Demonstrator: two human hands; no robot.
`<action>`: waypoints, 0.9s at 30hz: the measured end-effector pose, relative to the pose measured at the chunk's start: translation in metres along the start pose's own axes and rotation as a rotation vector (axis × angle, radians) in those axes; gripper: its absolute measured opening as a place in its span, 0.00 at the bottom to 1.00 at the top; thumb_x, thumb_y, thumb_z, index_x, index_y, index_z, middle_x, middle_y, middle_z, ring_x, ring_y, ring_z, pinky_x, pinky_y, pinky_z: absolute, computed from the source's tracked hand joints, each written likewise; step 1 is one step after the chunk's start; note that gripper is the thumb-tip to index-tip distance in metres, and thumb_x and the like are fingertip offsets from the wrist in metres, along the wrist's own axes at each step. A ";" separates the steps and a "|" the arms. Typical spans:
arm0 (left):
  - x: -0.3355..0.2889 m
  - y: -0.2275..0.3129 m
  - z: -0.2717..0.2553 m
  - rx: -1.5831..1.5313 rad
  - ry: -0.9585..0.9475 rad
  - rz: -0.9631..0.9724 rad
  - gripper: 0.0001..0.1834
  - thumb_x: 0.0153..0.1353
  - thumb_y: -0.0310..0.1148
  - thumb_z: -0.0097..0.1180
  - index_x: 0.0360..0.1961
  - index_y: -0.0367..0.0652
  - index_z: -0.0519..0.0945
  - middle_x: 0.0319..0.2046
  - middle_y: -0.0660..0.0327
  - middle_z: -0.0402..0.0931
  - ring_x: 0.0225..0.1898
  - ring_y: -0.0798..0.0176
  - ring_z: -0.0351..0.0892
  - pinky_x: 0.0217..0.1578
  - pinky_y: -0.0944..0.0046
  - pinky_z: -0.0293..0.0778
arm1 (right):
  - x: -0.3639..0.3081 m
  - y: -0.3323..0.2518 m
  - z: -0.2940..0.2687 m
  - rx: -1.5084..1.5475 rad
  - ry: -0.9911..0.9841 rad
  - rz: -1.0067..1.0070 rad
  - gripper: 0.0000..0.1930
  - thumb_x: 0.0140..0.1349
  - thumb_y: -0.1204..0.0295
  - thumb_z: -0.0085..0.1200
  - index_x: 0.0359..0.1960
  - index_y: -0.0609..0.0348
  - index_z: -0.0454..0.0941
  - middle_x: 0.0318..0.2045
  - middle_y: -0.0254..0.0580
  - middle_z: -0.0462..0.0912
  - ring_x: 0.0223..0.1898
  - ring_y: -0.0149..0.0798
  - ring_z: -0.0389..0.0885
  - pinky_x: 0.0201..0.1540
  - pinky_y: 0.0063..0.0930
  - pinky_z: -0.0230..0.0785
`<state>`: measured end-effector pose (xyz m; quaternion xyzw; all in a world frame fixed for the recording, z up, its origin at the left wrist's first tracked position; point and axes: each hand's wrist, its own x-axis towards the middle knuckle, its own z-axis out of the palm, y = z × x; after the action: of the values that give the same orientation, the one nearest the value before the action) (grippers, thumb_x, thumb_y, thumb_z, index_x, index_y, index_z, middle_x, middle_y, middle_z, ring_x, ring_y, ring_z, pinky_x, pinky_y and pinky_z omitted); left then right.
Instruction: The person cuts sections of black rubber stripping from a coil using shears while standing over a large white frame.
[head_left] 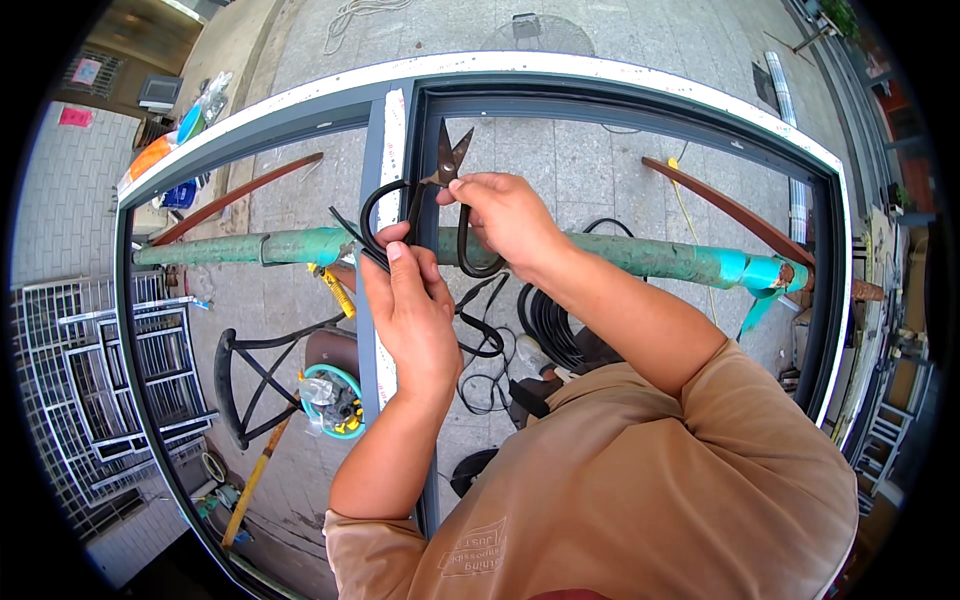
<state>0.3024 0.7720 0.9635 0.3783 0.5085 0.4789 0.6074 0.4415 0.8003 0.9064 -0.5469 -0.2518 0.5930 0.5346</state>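
Note:
A pair of scissors [446, 160] with large black loop handles is over the middle bar of the window frame, blades a little apart and pointing away from me. The fingers of my right hand [505, 220] are closed around them near the pivot, with one handle loop hanging beside the palm. Just to the left, my left hand [410, 305] pinches a thin black strip [345, 224], like rubber gasket, whose ends stick out past the thumb. The other handle loop curves against these fingertips. Whether the left fingers also grip that loop, I cannot tell.
The large grey window frame [375, 150], edged in white, rests over a green pole [650, 258]. Below are a coil of black strip [555, 325], a black-framed stool [232, 390], a turquoise bucket [345, 432] of small parts and a yellow-handled tool [337, 292]. Metal grilles [130, 370] lean at left.

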 end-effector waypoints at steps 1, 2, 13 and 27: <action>0.000 0.001 0.000 0.000 -0.002 0.003 0.12 0.83 0.40 0.42 0.57 0.46 0.70 0.29 0.67 0.68 0.18 0.78 0.56 0.18 0.75 0.53 | -0.001 -0.001 0.000 0.026 0.000 0.021 0.15 0.75 0.63 0.53 0.46 0.62 0.86 0.18 0.23 0.67 0.16 0.22 0.59 0.20 0.22 0.48; 0.000 0.000 0.000 -0.001 0.001 -0.003 0.12 0.83 0.40 0.42 0.57 0.46 0.70 0.29 0.67 0.68 0.18 0.78 0.56 0.17 0.75 0.53 | 0.000 -0.001 -0.001 0.054 0.000 0.045 0.15 0.75 0.63 0.53 0.45 0.62 0.86 0.18 0.23 0.67 0.16 0.22 0.58 0.20 0.23 0.48; 0.000 -0.001 0.000 0.041 -0.018 -0.042 0.15 0.83 0.40 0.41 0.57 0.43 0.74 0.28 0.67 0.69 0.17 0.77 0.57 0.17 0.73 0.55 | -0.017 -0.001 -0.007 0.048 0.090 0.051 0.15 0.75 0.62 0.54 0.46 0.62 0.85 0.18 0.22 0.65 0.17 0.22 0.57 0.20 0.23 0.47; 0.009 -0.005 -0.005 0.311 -0.200 0.201 0.17 0.84 0.41 0.42 0.57 0.40 0.77 0.27 0.69 0.69 0.24 0.78 0.60 0.24 0.74 0.56 | -0.063 -0.022 -0.115 -0.671 0.219 -0.273 0.19 0.72 0.57 0.59 0.42 0.65 0.86 0.21 0.31 0.74 0.26 0.26 0.69 0.29 0.30 0.63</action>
<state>0.2992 0.7788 0.9552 0.5621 0.4731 0.4130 0.5382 0.5436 0.7164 0.9180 -0.7132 -0.4441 0.3387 0.4236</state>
